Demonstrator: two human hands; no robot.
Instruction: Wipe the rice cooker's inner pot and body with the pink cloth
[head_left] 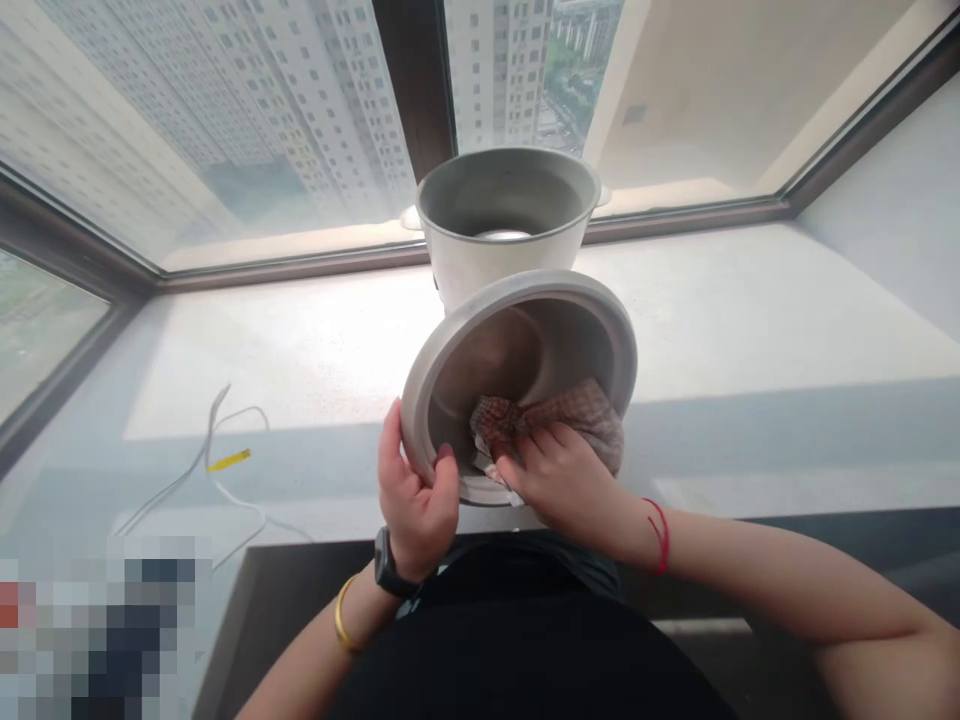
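Observation:
A round metal inner pot [499,350] is tilted with its mouth toward me, in front of a white rice cooker body [480,265]. My left hand [420,495] grips the pot's left rim, thumb inside and fingers round the outside. Bunched in my right hand [566,480] is a brown checked cloth [581,410], pressed against the lower right of the pot's inside. Part of the cloth hangs over the rim, and a pale tag shows at its edge. The cooker body stands upright and uncovered, a bright disc at its bottom.
The pale windowsill [750,300] runs below tall windows with a dark frame [424,90]. To the left lies a white cord [214,425] with a yellow tag [229,460]. A dark edge [255,600] is close to my body. The lower left corner is pixelated.

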